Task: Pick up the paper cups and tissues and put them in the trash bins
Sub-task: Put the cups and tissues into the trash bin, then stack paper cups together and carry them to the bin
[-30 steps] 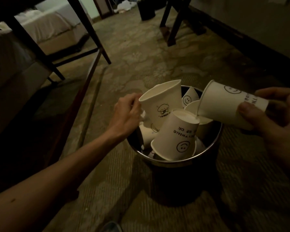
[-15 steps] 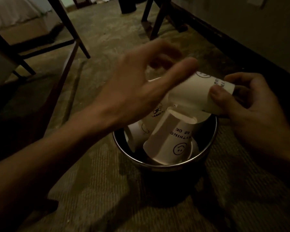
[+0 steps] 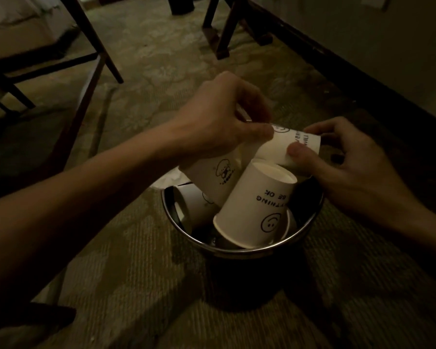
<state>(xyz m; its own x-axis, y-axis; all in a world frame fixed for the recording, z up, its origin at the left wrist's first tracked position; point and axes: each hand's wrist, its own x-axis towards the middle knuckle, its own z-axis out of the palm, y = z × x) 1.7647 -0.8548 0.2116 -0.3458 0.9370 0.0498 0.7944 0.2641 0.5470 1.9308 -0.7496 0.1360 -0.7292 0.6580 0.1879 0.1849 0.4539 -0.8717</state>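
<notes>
A round trash bin (image 3: 241,250) with a shiny metal rim stands on the carpet, filled with several white paper cups. An upside-down smiley cup (image 3: 254,210) leans at the front. Behind it stands a cup with a mushroom drawing (image 3: 217,175). Another cup (image 3: 191,205) lies at the left inside the bin. My right hand (image 3: 350,170) holds a sideways smiley cup (image 3: 287,147) by its bottom end above the bin. My left hand (image 3: 219,122) pinches that same cup's rim end from the left. A bit of white tissue (image 3: 166,178) shows behind the bin's left edge.
Dark wooden chair legs (image 3: 96,41) and a low rail stand at the left on the patterned carpet (image 3: 149,64). More furniture legs (image 3: 224,34) stand at the back. A dark baseboard and wall (image 3: 363,79) run along the right. A bed edge shows at top left.
My left hand left the mushroom cup, swung up over the bin and now pinches the rim end of the cup that my right hand holds. The view has moved closer to the bin.
</notes>
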